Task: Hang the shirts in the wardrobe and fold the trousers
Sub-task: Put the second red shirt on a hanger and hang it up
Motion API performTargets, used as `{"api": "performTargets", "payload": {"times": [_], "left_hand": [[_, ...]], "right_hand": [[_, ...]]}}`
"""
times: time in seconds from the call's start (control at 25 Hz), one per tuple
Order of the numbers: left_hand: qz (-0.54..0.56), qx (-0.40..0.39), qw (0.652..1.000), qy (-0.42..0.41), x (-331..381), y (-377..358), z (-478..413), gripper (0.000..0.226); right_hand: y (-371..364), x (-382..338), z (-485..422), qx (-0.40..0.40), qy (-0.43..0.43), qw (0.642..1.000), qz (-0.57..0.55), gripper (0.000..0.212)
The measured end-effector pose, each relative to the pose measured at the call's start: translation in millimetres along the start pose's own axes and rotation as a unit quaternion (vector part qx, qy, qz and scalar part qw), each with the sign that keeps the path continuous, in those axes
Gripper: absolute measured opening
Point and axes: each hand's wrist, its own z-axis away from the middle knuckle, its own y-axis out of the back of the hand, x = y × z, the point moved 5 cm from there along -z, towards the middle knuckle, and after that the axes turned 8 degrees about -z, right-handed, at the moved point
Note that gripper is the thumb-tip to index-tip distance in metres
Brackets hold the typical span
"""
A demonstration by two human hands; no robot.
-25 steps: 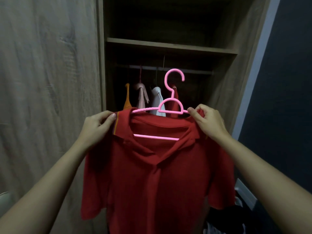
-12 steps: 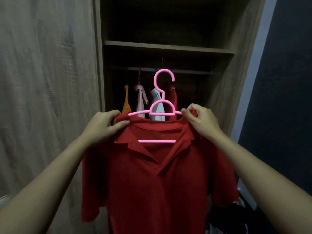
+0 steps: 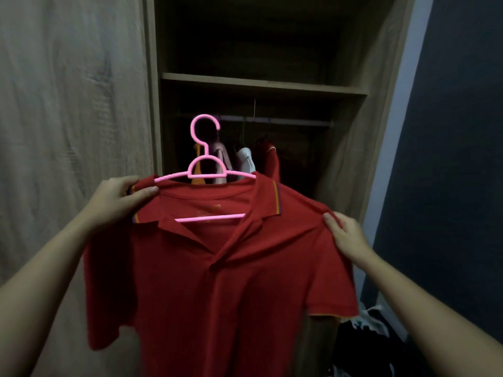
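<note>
A red polo shirt (image 3: 217, 281) hangs on a pink plastic hanger (image 3: 205, 170), held up in front of the open wardrobe (image 3: 261, 85). My left hand (image 3: 119, 197) pinches the shirt's left shoulder by the collar, over the hanger's arm. My right hand (image 3: 345, 235) grips the shirt's right shoulder seam, lower and further out. The hanger's hook points up, free of the rail (image 3: 285, 121). The hanger's right arm is hidden under the fabric.
Several shirts (image 3: 245, 161) hang on the rail inside: orange, pink, white and dark red. A wooden shelf (image 3: 261, 84) spans the wardrobe above the rail. A closed wooden door (image 3: 68, 104) fills the left. Dark clothes (image 3: 364, 344) lie at the lower right beside a dark wall.
My right hand has slid from the collar out to the shirt's right shoulder and dropped lower. The hanger and shirt have shifted left, and the collar now lies flatter.
</note>
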Motion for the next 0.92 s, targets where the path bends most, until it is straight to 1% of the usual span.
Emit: {"api": "performTargets", "payload": {"times": [0.04,0.08,0.12,0.16,0.24,0.28,0.32,0.4,0.44,0.48,0.52,0.56,0.6,0.64,0.68,0.72,0.76,0.8,0.84,0.88,0.92], "left_hand": [[0.02,-0.014,1.0,0.006,-6,-1,0,0.037],[0.049,-0.026,0.998,0.012,-9,-3,1,0.042],[0.076,-0.035,0.996,0.018,-12,-7,2,0.049],[0.098,-0.041,0.994,0.024,-12,-11,3,0.053],[0.131,-0.053,0.99,0.026,-8,-21,5,0.059],[0.151,-0.059,0.987,0.024,-4,-25,4,0.062],[0.169,-0.066,0.983,0.024,0,-29,4,0.062],[0.174,-0.068,0.982,0.019,12,-30,1,0.057],[0.154,-0.065,0.986,0.015,20,-29,0,0.053],[0.123,-0.056,0.991,0.011,27,-28,1,0.05],[0.08,-0.044,0.996,0.009,35,-28,2,0.048],[0.03,-0.034,0.999,0.01,45,-31,4,0.045],[-0.021,-0.026,0.999,0.017,56,-36,6,0.042],[-0.067,-0.018,0.997,0.029,69,-43,9,0.041],[-0.108,-0.014,0.993,0.04,84,-54,11,0.04],[-0.141,-0.012,0.989,0.046,100,-65,13,0.041],[-0.167,-0.015,0.985,0.045,116,-78,14,0.042],[-0.186,-0.02,0.982,0.039,133,-90,13,0.042],[-0.2,-0.028,0.979,0.033,150,-102,11,0.042],[-0.208,-0.036,0.977,0.029,165,-114,10,0.042],[-0.214,-0.046,0.975,0.032,178,-124,8,0.042]], "right_hand": [[9,2,-6,0.015,0.004,1.0,0.009,0.026],[15,4,-11,0.015,-0.004,1.0,0.027,0.023],[16,4,-15,-0.001,-0.009,0.999,0.038,0.02],[13,-3,-17,-0.033,-0.008,0.999,0.031,0.026],[2,-30,-21,-0.098,0.032,0.994,-0.048,0.047],[-4,-45,-23,-0.123,0.052,0.989,-0.066,0.051],[-9,-58,-25,-0.149,0.064,0.985,-0.053,0.047],[-20,-69,-28,-0.192,0.061,0.979,0.017,0.025],[-23,-68,-30,-0.195,0.058,0.977,0.06,0.026],[-23,-66,-32,-0.18,0.062,0.975,0.114,0.028],[-23,-62,-34,-0.141,0.066,0.968,0.197,0.028],[-23,-59,-36,-0.096,0.072,0.957,0.265,0.033],[-26,-59,-35,-0.052,0.079,0.955,0.282,0.041],[-33,-61,-32,-0.021,0.089,0.965,0.245,0.044],[-41,-64,-28,-0.01,0.082,0.981,0.175,0.039],[-52,-70,-23,-0.025,0.043,0.994,0.092,0.03],[-65,-72,-19,-0.071,-0.027,0.997,0.015,0.026],[-78,-72,-17,-0.123,-0.104,0.985,-0.065,0.027],[-86,-70,-18,-0.155,-0.169,0.965,-0.13,0.031],[-88,-67,-23,-0.165,-0.205,0.95,-0.171,0.037],[-88,-61,-34,-0.156,-0.215,0.947,-0.18,0.043]]}}
